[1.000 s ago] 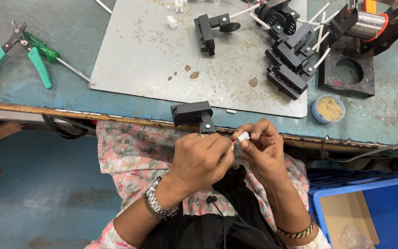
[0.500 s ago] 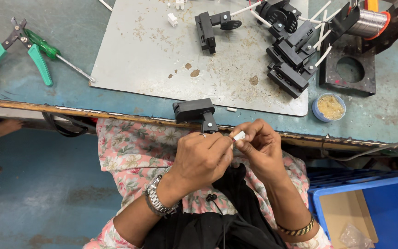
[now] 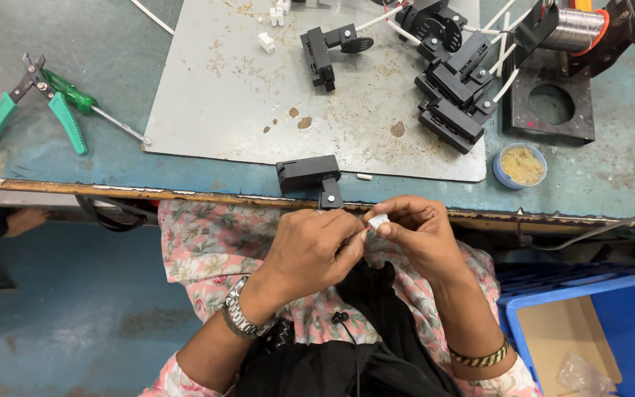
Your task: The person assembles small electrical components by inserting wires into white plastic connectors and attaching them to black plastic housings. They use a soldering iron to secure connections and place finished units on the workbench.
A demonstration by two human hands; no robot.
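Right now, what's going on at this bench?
A person seated at the workbench holds a small white connector piece between the fingertips of both hands, just below the bench edge. The left hand and right hand pinch it together over the lap. On the bench lie a black plastic part at the edge, more black parts with white wires, green-handled pliers, a screwdriver and a small blue tub.
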